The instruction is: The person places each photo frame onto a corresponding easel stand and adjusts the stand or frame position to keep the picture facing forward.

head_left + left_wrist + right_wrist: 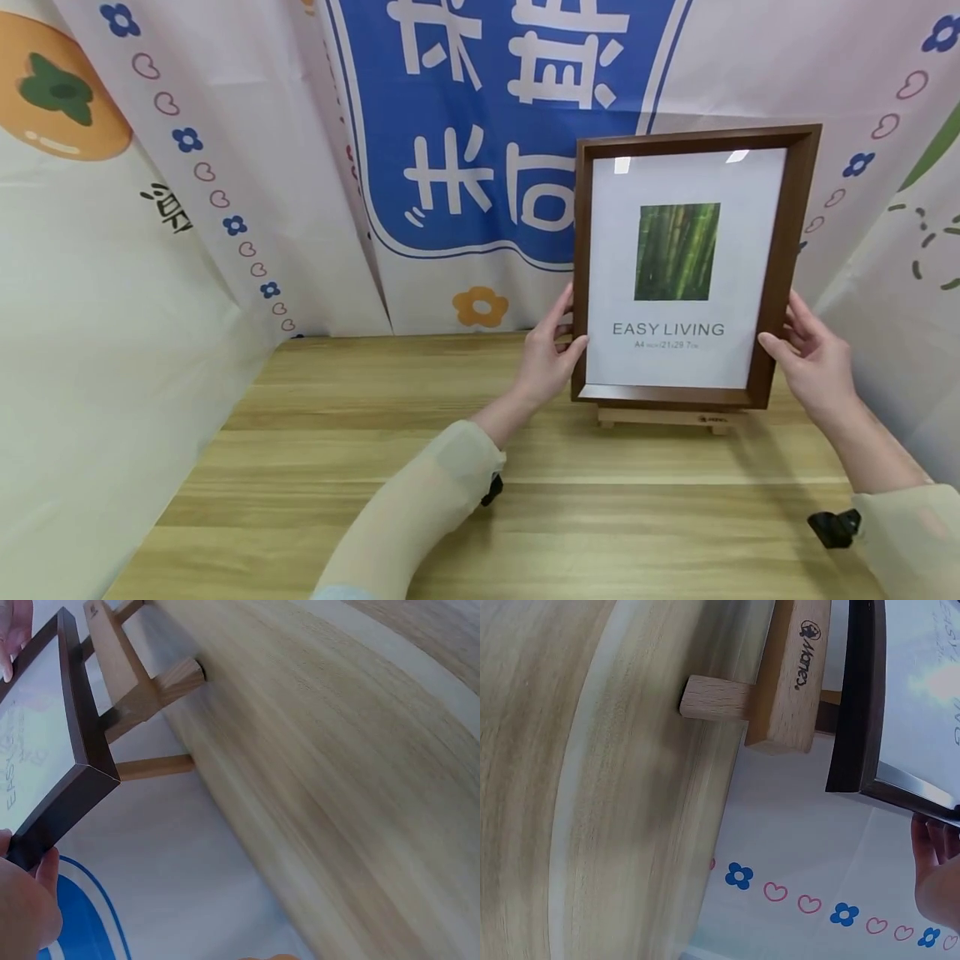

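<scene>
A brown picture frame (pixel 678 310) stands nearly upright at the right of the table, tilted slightly. Behind its glass is a white sheet with a green bamboo photo and "EASY LIVING" in print. The left hand (pixel 551 358) grips its lower left side, thumb in front and fingers behind. On the opposite side the right hand (pixel 817 367) holds the lower right edge in the same way. Below the frame shows the ledge of a small wooden easel (pixel 660 418), most of which is hidden. From the right wrist, a gap separates the frame's bottom edge from the easel's ledge (pixel 791 682).
Wood-grain table (pixel 352 467) extends left and in front of the easel. A white cloth backdrop (pixel 247 125) with a blue printed panel (pixel 472 108) hangs behind, close to the frame. White cloth also covers both sides. A black strap piece (pixel 834 528) sits at the right sleeve.
</scene>
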The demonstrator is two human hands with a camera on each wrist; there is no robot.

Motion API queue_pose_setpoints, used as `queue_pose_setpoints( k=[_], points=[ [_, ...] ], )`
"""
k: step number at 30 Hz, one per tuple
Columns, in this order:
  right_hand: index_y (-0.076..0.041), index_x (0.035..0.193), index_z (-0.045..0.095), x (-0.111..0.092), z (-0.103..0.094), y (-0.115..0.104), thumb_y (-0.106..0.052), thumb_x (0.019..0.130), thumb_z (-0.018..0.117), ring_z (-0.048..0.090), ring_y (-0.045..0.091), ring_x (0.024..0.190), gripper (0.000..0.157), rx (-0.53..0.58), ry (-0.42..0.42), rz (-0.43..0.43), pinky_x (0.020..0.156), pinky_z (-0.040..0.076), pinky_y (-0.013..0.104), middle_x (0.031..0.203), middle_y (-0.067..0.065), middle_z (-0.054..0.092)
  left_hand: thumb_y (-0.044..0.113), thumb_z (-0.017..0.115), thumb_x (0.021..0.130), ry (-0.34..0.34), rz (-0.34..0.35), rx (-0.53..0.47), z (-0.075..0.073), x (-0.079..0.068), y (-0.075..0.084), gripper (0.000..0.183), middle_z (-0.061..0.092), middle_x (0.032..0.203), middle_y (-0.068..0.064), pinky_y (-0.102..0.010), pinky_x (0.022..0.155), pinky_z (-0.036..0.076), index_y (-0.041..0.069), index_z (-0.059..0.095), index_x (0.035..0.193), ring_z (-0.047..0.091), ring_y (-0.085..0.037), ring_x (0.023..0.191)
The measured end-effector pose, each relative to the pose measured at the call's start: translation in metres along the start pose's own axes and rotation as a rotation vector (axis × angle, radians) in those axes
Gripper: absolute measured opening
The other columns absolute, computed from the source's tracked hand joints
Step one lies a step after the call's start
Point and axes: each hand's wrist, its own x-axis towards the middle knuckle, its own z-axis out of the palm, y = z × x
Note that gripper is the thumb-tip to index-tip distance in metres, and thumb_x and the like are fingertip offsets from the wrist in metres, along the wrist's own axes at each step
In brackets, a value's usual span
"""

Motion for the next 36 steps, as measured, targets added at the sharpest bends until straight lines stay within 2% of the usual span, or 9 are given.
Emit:
queue_pose_setpoints(
  k=[4,10,15,19,25,32,36],
  points=[
    [-0.014,0.138,0.035,0.002,0.0,0.003,0.01,0.082,0.056,0.051,0.0,0.097,0.064,-0.021,0.004,-0.002,0.076,0.041,0.006,0.115,-0.01,0.053,0.002,0.061,0.084,0.005,0.001,-0.012,0.003,0.001,-0.006,0.077,0.039,0.135,-0.002,-0.018,0.073,0.049,0.028,0.019,0.143,0.056,-0.018,0.1],
    [-0.015,0.138,0.034,0.002,-0.001,0.006,0.008,0.083,0.056,0.051,-0.001,0.097,0.064,-0.109,-0.002,-0.002,0.076,0.041,0.006,0.116,-0.01,0.052,0.0,0.062,0.082,0.006,-0.006,-0.016,0.008,-0.002,-0.011,0.078,0.04,0.134,-0.005,-0.019,0.072,0.049,0.026,0.021,0.143,0.056,-0.019,0.1],
    [-0.015,0.139,0.033,0.001,-0.002,0.011,0.008,0.083,0.056,0.051,-0.002,0.097,0.064,-0.1,0.008,0.011,0.076,0.041,0.006,0.124,-0.003,0.051,-0.001,0.062,0.082,-0.001,0.006,-0.026,0.013,-0.001,-0.012,0.078,0.04,0.135,-0.005,-0.019,0.071,0.05,0.024,0.021,0.144,0.057,-0.021,0.098],
    [-0.017,0.139,0.031,-0.001,-0.003,0.013,0.005,0.084,0.056,0.05,-0.003,0.096,0.064,-0.142,0.017,0.033,0.077,0.04,0.005,0.131,0.005,0.045,0.0,0.062,0.082,-0.008,0.014,-0.017,0.015,-0.001,-0.014,0.078,0.039,0.136,-0.004,-0.017,0.072,0.049,0.023,0.02,0.144,0.057,-0.019,0.098],
    [-0.016,0.14,0.03,0.0,-0.004,0.016,0.003,0.085,0.056,0.049,-0.004,0.098,0.064,-0.215,0.026,0.028,0.078,0.039,0.005,0.134,0.009,0.042,-0.001,0.061,0.082,-0.012,0.039,-0.02,0.017,-0.003,-0.016,0.078,0.036,0.138,-0.005,-0.021,0.072,0.05,0.022,0.019,0.144,0.058,-0.02,0.097],
    [-0.021,0.142,0.024,-0.001,-0.006,0.02,-0.002,0.088,0.054,0.046,0.002,0.106,0.065,-0.235,-0.009,0.086,0.079,0.038,0.005,0.139,0.017,0.033,0.002,0.06,0.084,-0.016,0.029,0.006,0.019,-0.003,-0.017,0.077,0.034,0.14,-0.003,-0.02,0.073,0.049,0.024,0.018,0.144,0.055,-0.022,0.101],
    [-0.022,0.142,0.022,-0.002,-0.005,0.02,-0.004,0.088,0.054,0.044,0.004,0.109,0.065,-0.257,-0.022,0.091,0.081,0.038,0.006,0.14,0.018,0.031,0.0,0.06,0.084,-0.02,0.022,-0.004,0.018,-0.004,-0.016,0.077,0.035,0.139,-0.004,-0.017,0.072,0.049,0.023,0.019,0.144,0.056,-0.024,0.097]
  ],
)
